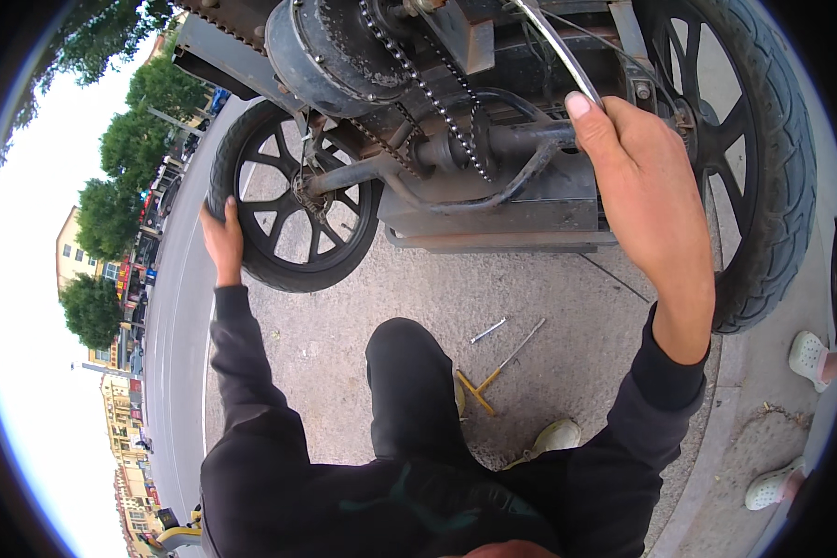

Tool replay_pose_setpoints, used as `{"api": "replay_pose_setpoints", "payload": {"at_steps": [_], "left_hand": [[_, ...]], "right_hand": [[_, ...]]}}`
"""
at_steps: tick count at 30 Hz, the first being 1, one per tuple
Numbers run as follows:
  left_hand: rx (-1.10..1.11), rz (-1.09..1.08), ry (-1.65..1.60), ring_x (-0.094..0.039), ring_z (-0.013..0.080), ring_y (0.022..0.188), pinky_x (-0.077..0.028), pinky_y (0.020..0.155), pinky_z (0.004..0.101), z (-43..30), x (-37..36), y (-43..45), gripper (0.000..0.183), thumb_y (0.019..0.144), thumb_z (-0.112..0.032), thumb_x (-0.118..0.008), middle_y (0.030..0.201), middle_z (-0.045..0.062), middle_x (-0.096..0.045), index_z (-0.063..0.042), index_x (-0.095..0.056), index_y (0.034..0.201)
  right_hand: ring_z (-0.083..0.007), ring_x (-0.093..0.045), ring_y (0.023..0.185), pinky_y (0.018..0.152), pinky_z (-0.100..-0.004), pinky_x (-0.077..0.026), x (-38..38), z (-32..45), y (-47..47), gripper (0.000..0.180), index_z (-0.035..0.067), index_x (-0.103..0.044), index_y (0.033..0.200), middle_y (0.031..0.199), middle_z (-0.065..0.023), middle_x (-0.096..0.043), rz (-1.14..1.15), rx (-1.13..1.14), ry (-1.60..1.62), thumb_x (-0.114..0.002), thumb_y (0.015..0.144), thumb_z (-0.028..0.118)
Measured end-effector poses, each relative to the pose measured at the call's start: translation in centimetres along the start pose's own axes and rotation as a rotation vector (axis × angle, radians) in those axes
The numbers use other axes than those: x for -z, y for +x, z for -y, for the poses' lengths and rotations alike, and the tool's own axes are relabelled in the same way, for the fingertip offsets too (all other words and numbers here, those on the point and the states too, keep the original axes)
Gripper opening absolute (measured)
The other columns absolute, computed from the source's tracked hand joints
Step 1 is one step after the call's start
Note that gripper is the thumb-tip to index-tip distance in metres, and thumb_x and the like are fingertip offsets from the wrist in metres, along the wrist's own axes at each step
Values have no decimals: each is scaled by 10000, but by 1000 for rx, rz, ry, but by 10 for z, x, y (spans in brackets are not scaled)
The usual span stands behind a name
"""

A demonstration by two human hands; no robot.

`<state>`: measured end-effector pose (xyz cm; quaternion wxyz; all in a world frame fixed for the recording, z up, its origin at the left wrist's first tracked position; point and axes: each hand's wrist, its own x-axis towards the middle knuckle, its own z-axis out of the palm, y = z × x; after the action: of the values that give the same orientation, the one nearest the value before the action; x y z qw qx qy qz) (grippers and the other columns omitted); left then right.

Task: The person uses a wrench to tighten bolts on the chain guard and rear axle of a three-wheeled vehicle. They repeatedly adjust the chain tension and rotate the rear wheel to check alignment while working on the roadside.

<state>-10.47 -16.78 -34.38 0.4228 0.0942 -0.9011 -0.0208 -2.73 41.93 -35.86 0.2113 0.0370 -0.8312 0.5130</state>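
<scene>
My left hand (222,240) grips the outer edge of a black rubber tire (300,277) on a spoked wheel, thumb in front and fingers mostly hidden behind. My right hand (642,188) holds the lower end of a shiny silver metal bar (558,43), its thumb against it and its other fingers hidden. The bar runs up out of view. Between my hands are a cart-like vehicle's underside, a round dark metal housing (335,59), a drive chain (429,94) that hangs over a tubular metal frame (474,206), and a shaft (516,139).
On the concrete lie a silver wrench (488,330) and a T-handle tool with a yellow handle (487,382). A larger spoked wheel (774,174) stands at right. A person's white clogs (808,359) show at the right edge. My knee (411,376) is below the vehicle. A road (174,335) runs at left.
</scene>
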Motion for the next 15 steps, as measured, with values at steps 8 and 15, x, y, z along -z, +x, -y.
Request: {"api": "replay_pose_setpoints", "payload": {"at_steps": [8, 15], "left_hand": [[582, 504, -562, -480, 301, 1372, -376, 1152, 419, 68, -46, -258, 926, 980, -342, -744, 1479, 288, -449, 52, -152, 1572], [684, 220, -817, -365, 235, 1491, -243, 1231, 382, 34, 0, -150, 951, 1032, -689, -436, 1621, 115, -395, 28, -229, 1621]], "right_hand": [[-334, -470, 604, 598, -452, -404, 1, 6, 0, 509, -51, -548, 793, 633, -193, -488, -19, -17, -49, -542, 1068, 378], [-288, -425, 543, 566, -433, -376, 7, -2, -7, 478, -61, -561, 815, 607, -176, -475, -23, 40, -231, -571, 1053, 354]]}}
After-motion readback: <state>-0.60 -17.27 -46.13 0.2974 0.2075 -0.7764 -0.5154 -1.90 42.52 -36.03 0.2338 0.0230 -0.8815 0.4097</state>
